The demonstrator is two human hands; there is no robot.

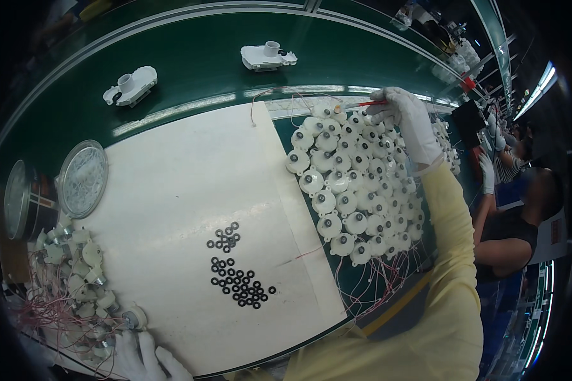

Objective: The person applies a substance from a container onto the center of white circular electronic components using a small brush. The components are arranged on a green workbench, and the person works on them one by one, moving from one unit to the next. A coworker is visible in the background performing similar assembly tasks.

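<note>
No lettering can be read.
A small reddish label [557, 232] stands on a pale panel [548, 251] near the right edge, too small and blurred for any words or numbers on it to be made out.

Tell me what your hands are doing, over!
Left hand beside wired white parts. Right hand gripping red stick by white discs. Black rings on white sheet between hands.

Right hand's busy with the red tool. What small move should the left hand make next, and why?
Perhaps slowly ease the nearest motor away from the pile with the left hand: the hand is right beside it, and thin wires tangle around the pile. Whether it already grips the motor is unclear. The right hand is occupied, holding the red tool.
</note>
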